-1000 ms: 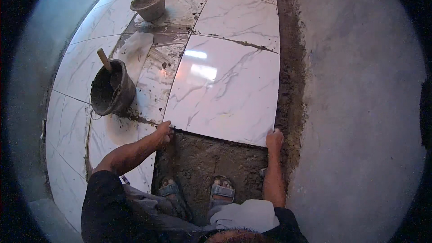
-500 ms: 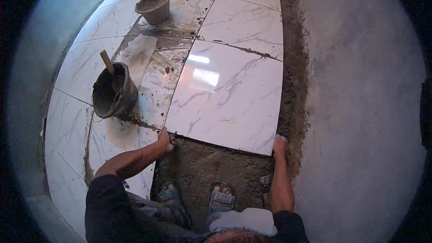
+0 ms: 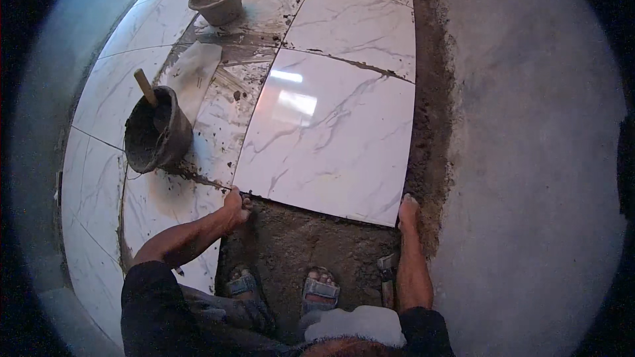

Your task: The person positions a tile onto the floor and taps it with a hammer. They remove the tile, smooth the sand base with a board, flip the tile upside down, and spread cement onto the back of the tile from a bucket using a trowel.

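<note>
A large white floor tile (image 3: 324, 139) with grey marble veining lies in front of me, window light glaring off its surface. At its near left corner, my left hand (image 3: 237, 207) is closed, fingers curled against the edge. My right hand (image 3: 409, 211) grips the near right corner, with its fingers partly hidden. Under and before the tile's near edge spreads damp brown mortar (image 3: 297, 241). A dirt-streaked gap separates this tile from the laid tile (image 3: 350, 26) beyond it.
Left of the tile stands a mortar-caked bucket (image 3: 159, 131) with a wooden handle sticking out. Another bucket (image 3: 218, 1) sits farther back, near a white sheet (image 3: 195, 79). A hammer-like tool (image 3: 387, 279) lies by my right foot. A grey wall (image 3: 522, 145) rises on the right.
The whole view has shifted slightly, so the tile and buckets appear a little farther left and up. Both hands stay at the tile's near corners. More of the hammer-like tool shows.
</note>
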Motion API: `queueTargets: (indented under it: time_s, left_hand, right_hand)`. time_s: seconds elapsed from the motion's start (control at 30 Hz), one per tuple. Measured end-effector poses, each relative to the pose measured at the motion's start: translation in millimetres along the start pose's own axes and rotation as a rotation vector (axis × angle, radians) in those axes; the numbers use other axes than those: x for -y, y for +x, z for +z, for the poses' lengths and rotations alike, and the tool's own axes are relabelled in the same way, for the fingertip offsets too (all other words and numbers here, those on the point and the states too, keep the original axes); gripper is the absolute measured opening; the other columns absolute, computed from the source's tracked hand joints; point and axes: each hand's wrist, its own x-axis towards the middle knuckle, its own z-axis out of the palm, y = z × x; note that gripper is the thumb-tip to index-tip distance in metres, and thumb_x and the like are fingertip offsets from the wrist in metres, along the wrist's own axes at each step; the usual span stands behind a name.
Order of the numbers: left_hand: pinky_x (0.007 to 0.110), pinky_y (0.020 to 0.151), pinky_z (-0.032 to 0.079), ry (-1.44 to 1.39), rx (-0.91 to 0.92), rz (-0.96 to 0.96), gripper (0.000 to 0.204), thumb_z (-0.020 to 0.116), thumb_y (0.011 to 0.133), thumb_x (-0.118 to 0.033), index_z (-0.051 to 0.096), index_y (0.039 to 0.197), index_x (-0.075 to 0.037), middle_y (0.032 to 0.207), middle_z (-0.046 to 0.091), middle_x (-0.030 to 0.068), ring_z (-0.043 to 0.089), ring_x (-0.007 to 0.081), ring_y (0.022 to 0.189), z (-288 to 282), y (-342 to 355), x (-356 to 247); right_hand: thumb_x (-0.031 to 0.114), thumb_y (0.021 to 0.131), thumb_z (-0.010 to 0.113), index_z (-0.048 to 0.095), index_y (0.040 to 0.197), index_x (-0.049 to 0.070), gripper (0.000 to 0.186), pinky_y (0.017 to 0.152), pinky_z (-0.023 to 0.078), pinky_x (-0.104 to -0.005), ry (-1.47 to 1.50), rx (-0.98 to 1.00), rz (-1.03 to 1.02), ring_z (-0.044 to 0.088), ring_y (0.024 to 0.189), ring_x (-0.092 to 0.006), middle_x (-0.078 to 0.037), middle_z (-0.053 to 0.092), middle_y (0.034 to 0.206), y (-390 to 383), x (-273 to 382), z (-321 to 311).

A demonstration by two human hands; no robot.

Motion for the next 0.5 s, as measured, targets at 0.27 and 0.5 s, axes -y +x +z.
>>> queueTargets:
  time_s: [0.27, 0.5]
  left_hand:
    - [0.031, 0.046, 0.037, -0.067, 0.071, -0.008, 0.031, 0.031, 0.092, -0.037, 0.043, 0.083, -0.010, 0.063, 0.042, 0.0034, 0.040, 0.0156, 0.050, -12, 19, 3]
    - [0.031, 0.047, 0.037, -0.012, 0.081, 0.119, 0.029, 0.031, 0.092, -0.036, 0.046, 0.094, -0.011, 0.076, 0.048, 0.0037, 0.043, 0.0155, 0.057, -29, -16, -19]
  right_hand:
    - [0.029, 0.089, 0.039, 0.054, 0.093, -0.006, 0.038, 0.072, 0.040, -0.0364, 0.010, 0.127, -0.068, 0.052, 0.080, -0.0202, -0.010, 0.057, 0.088, 27, -35, 3]
    - [0.032, 0.088, 0.043, 0.055, 0.102, -0.006, 0.042, 0.075, 0.041, -0.0330, 0.267, 0.150, 0.045, 0.053, 0.083, -0.0191, -0.010, 0.059, 0.091, -50, 53, -2]
